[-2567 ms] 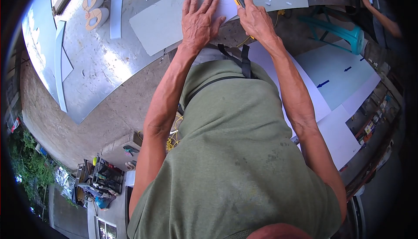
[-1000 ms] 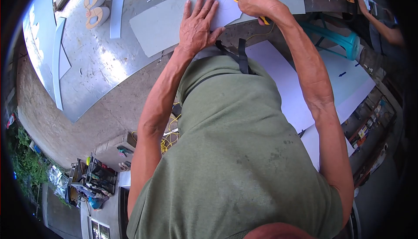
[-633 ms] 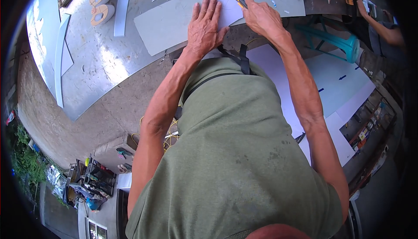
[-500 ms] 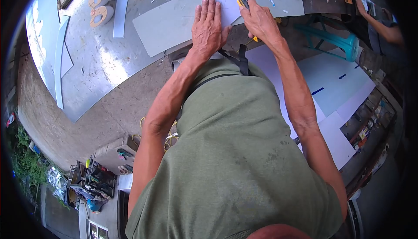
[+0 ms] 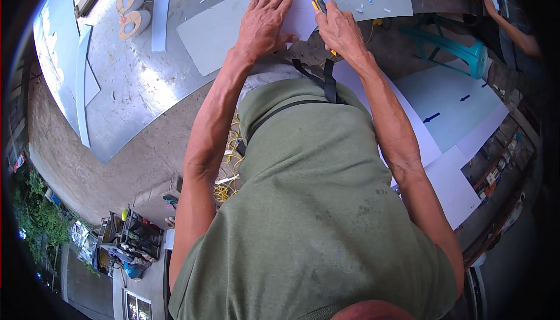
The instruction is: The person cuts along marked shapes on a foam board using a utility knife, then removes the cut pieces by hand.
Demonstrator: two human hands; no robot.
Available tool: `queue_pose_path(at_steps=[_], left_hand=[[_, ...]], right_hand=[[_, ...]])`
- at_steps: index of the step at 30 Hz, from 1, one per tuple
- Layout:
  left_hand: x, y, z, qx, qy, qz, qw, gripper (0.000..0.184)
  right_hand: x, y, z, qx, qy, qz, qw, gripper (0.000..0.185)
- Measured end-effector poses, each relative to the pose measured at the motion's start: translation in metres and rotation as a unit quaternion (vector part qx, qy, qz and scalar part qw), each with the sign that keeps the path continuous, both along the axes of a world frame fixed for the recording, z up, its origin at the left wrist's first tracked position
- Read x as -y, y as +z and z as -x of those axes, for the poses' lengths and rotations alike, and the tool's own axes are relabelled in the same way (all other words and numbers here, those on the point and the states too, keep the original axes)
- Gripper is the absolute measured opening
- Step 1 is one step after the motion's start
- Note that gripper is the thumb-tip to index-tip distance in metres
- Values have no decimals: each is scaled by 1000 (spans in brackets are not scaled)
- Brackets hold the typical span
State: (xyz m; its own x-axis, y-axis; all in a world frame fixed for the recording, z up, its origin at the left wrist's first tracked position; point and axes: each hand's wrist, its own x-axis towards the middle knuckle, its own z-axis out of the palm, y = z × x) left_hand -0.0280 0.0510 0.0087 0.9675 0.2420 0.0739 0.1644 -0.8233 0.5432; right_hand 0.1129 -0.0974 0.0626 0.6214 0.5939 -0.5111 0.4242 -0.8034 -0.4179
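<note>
White sheet (image 5: 299, 16), upper centre — left hand (image 5: 261, 27) fingers wide, right hand (image 5: 341, 31) gripping cutter (image 5: 318, 2) — pin sheet flat, imo.

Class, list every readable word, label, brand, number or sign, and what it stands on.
No words, brands or numbers are readable.
Dark blue arrows: on the pale blue flat sheet.
Red mark on the tan-faced rounded blocks: too small.
Any print on the yellow-and-black utility knife: too small.

Dark blue arrows (image 5: 431, 118) mark the pale sheet (image 5: 434, 92) right of the right hand (image 5: 343, 30) and its grip; no lettering is legible.
</note>
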Motion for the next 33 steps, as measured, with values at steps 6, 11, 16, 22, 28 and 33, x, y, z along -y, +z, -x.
queue_pose_path(at_steps=[6, 11, 16, 22, 28, 33], left_hand=[[1, -5, -1, -3, -12, -11, 1000, 108], [10, -6, -2, -5, 4, -26, 1000, 108], [12, -4, -1, -6, 3, 0, 1000, 110], [5, 0, 1, -49, -25, 2, 998, 117], [9, 2, -1, -49, -18, -2, 999, 114], [10, 4, -1, -59, -23, -11, 998, 111]], right_hand=[[5, -15, -2, 46, 39, -28, 998, 39], [1, -12, -1, 52, 41, -19, 998, 39], [-14, 7, -2, 28, 35, 16, 999, 36], [-37, 28, -5, -60, 15, 86, 994, 29], [-18, -6, -15, -10, 162, 68, 984, 29], [-16, -12, -2, 21, 92, 45, 994, 30]])
